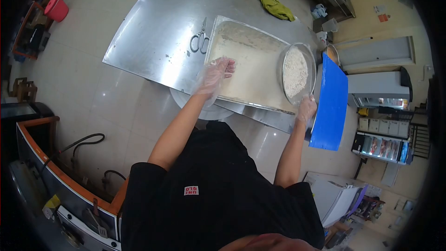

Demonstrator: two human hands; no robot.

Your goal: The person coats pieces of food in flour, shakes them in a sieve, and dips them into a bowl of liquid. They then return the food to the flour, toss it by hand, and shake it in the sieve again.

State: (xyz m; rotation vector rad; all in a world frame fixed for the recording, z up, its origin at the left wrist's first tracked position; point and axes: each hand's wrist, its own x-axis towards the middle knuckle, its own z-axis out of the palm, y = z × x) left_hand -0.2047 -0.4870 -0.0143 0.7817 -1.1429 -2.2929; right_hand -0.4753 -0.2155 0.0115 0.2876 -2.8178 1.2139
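Note:
My left hand (217, 75), in a clear plastic glove, is over the near left corner of a shallow metal tray (253, 72). Its fingers curl together, and whatever they may hold is hidden. A pale powdery film covers the tray's bottom. My right hand (306, 108), gloved too, grips the near edge of a round sieve (283, 72). Whitish, lumpy flour-like material (296, 72) lies inside the sieve, which overlaps the tray's right end. Scissors (200, 40) rest on the table just left of the tray.
The tray stands on a steel table (158, 32). A yellow-green cloth (276, 8) lies towards the far edge. A blue board (331, 104) is right of the sieve, with a bowl (332, 54) behind it. Below the table's near edge shows a round pale tub (181, 100).

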